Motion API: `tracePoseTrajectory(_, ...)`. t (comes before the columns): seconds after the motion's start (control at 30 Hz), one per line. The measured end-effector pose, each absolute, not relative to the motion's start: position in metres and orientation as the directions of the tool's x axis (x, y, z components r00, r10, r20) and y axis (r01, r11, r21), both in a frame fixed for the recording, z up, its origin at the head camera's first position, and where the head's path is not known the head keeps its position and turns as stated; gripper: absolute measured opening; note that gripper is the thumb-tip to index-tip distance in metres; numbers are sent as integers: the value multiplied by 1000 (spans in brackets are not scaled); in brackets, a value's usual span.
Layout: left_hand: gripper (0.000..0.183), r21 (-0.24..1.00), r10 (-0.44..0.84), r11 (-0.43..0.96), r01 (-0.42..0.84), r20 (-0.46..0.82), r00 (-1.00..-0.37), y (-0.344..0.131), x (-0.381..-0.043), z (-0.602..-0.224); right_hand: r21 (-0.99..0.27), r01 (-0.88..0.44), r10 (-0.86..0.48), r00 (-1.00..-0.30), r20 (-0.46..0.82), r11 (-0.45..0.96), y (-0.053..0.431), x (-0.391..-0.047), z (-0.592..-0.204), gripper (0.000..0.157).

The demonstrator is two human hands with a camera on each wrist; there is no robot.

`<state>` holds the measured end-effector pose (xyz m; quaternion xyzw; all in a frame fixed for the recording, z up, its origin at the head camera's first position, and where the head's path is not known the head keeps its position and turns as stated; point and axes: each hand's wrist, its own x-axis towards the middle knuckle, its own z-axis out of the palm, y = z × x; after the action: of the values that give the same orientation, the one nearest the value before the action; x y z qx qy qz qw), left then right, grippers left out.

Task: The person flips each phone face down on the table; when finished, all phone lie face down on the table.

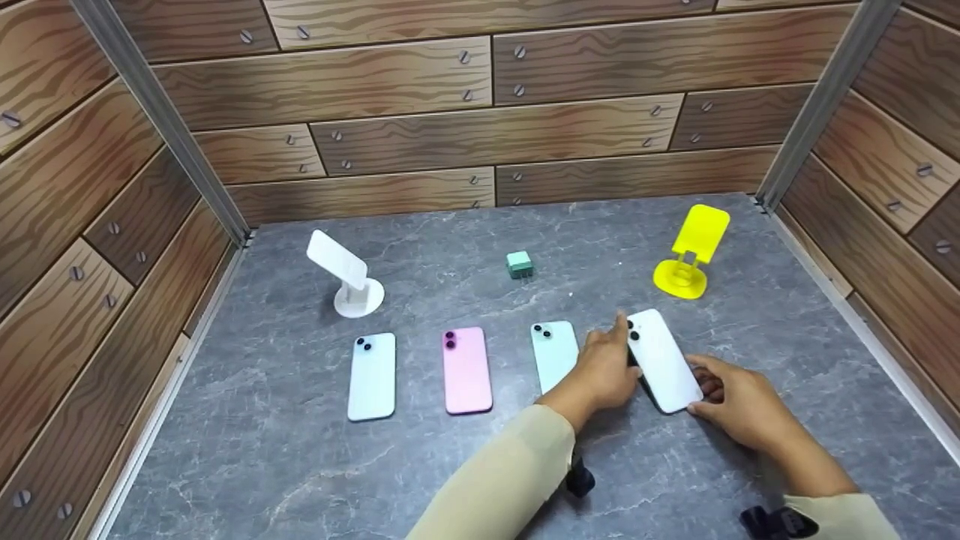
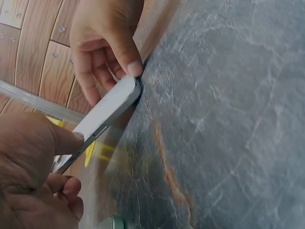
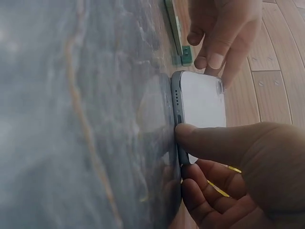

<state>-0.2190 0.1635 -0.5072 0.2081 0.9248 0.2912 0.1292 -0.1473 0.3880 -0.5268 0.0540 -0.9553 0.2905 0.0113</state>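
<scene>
A white smartphone [image 1: 664,364] is tilted between both hands, its camera side up. The left hand [image 1: 606,366] grips its upper left side, index finger stretched along the camera end. In the left wrist view that thumb lies on the long edge of the phone [image 2: 107,107], with other fingers curled below. Thumb and fingers of the right hand [image 1: 739,401] pinch the lower right corner. The right wrist view shows the right thumb on the bottom edge, by the port of the phone [image 3: 202,102]. Partly behind the left arm lies a mint green smartphone [image 1: 555,349].
A pink smartphone [image 1: 466,371] and a pale blue smartphone [image 1: 373,379] lie camera side up to the left. Farther back stand a white phone stand [image 1: 358,298], a small green charger plug [image 1: 519,264] and a yellow phone stand [image 1: 681,279]. Wood-patterned walls [image 1: 390,82] enclose the grey table [image 1: 262,465].
</scene>
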Motion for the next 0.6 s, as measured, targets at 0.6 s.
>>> tracePoseTrajectory(0.6,82,471,567,756,455,-124,-814,168,-209,-521,-545,-100,-110,-994,14,833,391,-147,-525,65)
